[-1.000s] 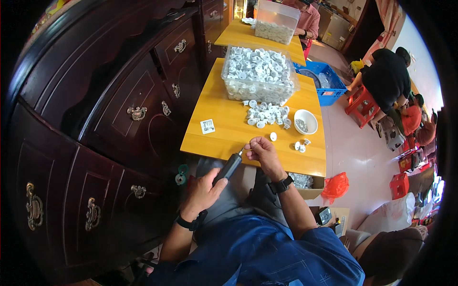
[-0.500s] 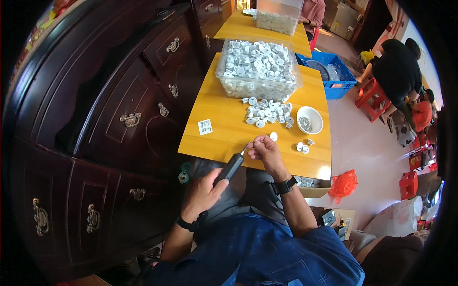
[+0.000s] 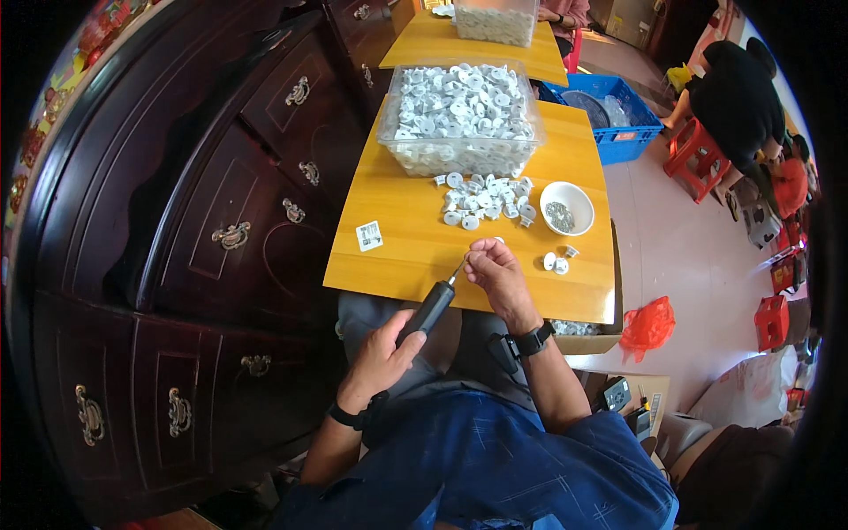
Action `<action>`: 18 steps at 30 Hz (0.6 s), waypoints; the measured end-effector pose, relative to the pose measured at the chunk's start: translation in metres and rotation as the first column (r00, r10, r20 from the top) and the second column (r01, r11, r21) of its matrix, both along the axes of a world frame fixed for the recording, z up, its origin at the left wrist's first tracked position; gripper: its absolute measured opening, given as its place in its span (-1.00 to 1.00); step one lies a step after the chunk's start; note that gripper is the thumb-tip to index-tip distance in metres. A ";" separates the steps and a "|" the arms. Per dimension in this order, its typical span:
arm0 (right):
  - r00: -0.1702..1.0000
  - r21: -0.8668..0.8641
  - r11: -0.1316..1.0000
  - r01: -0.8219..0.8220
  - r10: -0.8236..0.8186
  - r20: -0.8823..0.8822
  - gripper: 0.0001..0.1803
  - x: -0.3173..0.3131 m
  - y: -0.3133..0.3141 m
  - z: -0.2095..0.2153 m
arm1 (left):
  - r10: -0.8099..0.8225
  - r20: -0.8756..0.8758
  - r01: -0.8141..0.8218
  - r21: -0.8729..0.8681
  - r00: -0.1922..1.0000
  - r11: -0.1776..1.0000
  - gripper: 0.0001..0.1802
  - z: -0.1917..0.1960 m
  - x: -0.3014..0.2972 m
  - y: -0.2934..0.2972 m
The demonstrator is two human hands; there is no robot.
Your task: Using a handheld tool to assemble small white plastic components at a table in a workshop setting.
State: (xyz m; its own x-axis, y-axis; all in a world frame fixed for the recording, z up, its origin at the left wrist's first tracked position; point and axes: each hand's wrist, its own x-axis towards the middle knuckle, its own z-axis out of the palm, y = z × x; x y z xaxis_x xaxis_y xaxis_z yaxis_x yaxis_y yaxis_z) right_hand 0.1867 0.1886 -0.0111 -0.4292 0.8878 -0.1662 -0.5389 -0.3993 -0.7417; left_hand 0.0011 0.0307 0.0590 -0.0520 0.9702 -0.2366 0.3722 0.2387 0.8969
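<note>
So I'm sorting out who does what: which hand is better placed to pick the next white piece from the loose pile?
The right hand, probably. It is closer to the loose white pieces on the table, whereas the left hand is wrapped round the black electric screwdriver further back.

Part in right hand (image 3: 497, 276) — too small

Dark wooden cabinet (image 3: 203, 221), blue crate (image 3: 618, 119), red stools (image 3: 698, 155), red bag (image 3: 647, 325)

Small white label (image 3: 369, 236) on table (image 3: 397, 256)
</note>
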 end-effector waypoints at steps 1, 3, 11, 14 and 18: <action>1.000 -0.007 1.000 0.004 -0.004 -0.008 -0.91 0.001 0.000 0.000 | -0.005 -0.008 0.005 0.001 1.000 1.000 -0.62 0.000 0.001 0.001; 1.000 -0.017 1.000 0.011 -0.011 -0.017 -0.91 0.002 0.000 0.000 | -0.011 -0.016 0.011 -0.002 1.000 1.000 -0.62 -0.001 0.002 0.001; 0.999 -0.058 0.998 0.014 -0.016 -0.045 -0.92 0.007 0.004 -0.005 | -0.011 -0.026 0.011 0.014 1.000 1.000 -0.64 -0.007 0.006 0.007; 0.999 -0.067 0.998 0.009 -0.011 -0.035 -0.92 0.007 0.005 -0.006 | -0.028 -0.047 0.028 0.014 0.999 0.999 -0.63 -0.010 0.005 0.009; 0.998 -0.038 0.999 -0.005 0.002 -0.065 -0.91 0.009 0.008 -0.014 | -0.028 -0.001 0.028 -0.016 1.000 0.999 -0.64 -0.014 0.004 0.011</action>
State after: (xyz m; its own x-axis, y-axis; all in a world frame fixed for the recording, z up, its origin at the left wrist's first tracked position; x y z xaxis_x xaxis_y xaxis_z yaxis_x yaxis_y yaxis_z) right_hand 0.1954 0.1964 -0.0247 -0.4433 0.8799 -0.1711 -0.5840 -0.4283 -0.6896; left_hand 0.0047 0.0415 0.0451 -0.0248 0.9673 -0.2522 0.3798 0.2425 0.8927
